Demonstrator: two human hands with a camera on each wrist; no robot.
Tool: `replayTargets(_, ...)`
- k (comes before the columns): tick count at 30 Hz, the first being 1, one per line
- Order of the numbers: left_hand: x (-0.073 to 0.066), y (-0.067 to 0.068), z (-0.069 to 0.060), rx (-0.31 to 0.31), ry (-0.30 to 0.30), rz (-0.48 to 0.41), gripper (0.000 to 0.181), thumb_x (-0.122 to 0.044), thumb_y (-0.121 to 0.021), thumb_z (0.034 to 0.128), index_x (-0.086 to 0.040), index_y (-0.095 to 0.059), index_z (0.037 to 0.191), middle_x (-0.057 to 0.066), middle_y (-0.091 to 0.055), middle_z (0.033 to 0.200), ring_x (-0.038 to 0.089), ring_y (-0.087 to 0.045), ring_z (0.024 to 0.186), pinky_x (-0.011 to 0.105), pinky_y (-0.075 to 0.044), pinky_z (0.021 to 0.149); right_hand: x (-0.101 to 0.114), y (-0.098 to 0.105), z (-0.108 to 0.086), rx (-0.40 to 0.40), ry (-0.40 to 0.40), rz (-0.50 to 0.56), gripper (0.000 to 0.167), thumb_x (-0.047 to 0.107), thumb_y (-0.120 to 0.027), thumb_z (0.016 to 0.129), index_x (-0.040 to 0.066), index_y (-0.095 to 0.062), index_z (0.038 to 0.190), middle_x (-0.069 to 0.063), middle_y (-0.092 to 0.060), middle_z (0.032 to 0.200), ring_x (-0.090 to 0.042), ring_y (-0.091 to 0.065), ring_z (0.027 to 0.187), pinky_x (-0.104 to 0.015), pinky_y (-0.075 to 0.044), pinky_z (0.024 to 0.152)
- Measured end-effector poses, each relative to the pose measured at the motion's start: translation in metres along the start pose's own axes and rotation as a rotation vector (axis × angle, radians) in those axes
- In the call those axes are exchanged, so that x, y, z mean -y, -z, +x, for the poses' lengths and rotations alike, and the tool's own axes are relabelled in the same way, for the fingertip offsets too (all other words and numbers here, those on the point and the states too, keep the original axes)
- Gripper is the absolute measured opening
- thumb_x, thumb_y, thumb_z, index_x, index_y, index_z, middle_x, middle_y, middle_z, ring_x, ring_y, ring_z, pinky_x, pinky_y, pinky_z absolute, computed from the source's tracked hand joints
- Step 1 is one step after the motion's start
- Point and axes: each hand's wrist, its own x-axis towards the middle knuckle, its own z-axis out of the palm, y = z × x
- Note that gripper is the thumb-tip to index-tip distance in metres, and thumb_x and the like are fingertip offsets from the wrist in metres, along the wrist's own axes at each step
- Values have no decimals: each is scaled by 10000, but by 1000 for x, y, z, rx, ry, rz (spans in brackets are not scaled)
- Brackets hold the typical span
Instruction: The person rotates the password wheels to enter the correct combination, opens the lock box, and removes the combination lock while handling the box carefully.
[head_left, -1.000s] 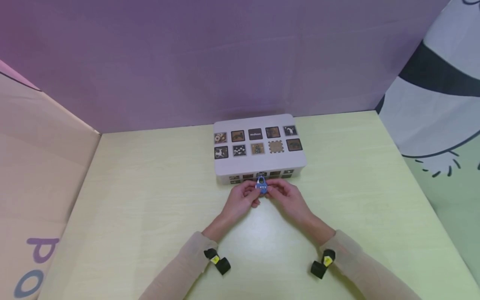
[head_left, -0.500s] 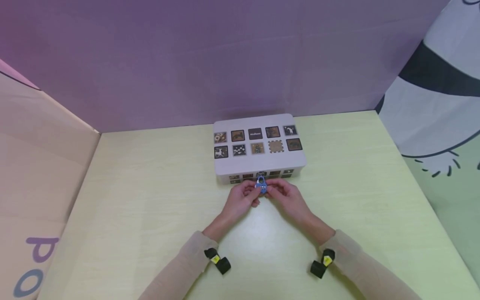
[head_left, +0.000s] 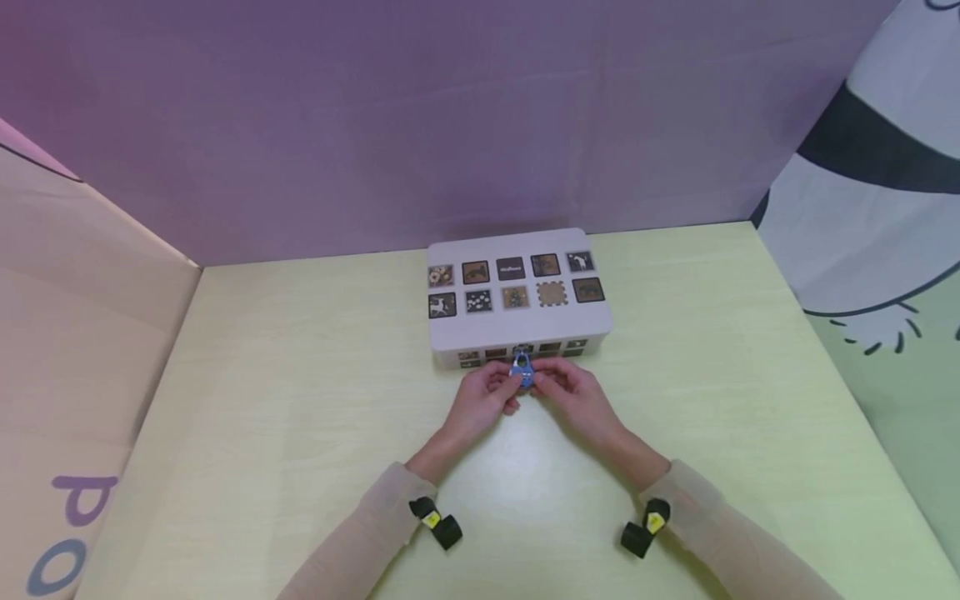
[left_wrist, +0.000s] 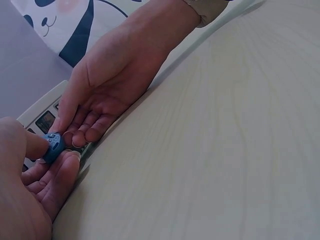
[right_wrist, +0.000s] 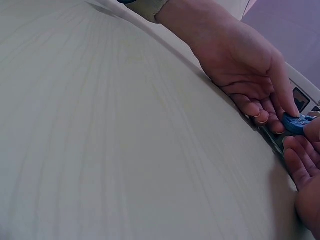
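A small blue combination padlock point(head_left: 522, 374) hangs at the middle of the front side of a white box point(head_left: 517, 326), whose lid is down. The box bears rows of dark and brown picture squares. My left hand point(head_left: 478, 398) pinches the padlock's left side between thumb and fingers. From the right, my right hand point(head_left: 583, 400) grips its other edge the same way. In the left wrist view, the padlock point(left_wrist: 54, 146) lies between both sets of fingertips. Part of its body is covered by the thumbs, and the dial digits are too small to read.
The box stands near the back edge of a pale wooden table point(head_left: 322, 358). Behind it rises a purple cloth wall point(head_left: 390, 125). Printed cloth panels close off the left and right sides. A black wrist camera point(head_left: 447, 531) sits on each sleeve.
The padlock has tipped slightly between the fingers, and its row of dials shows less plainly now. Both hands and the box have stayed in place.
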Motion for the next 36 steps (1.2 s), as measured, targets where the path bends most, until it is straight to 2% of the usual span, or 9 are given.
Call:
replayTargets(13,2,1,2,7,-1,6,231,-61,-608,1027,88,-615,1204,199,-709,1002,101,-631,707,207,-613,666,-2,0,1,-2,9,-6,297,48,-577,1034,-72,-587,1306,-245,-653,1250,-184,-681,1052,-236,-588,956)
replayTargets(23,1,2,2,17,6,28,226,-38,-613,1022,64,-609,1224,156,-699,991,103,-638,717,213,-622,669,-3,0,1,3,10,-12,300,64,-583,1035,-65,-590,1306,-240,-657,1249,-262,-678,1093,-243,-587,964)
replayTargets(36,3,0,3,7,-10,29,223,-61,-616,1025,77,-614,1200,209,-698,998,107,-624,708,209,-611,661,-4,0,1,4,18,1,300,65,-582,1037,-66,-590,1307,-241,-655,1247,-209,-682,1065,-246,-588,964)
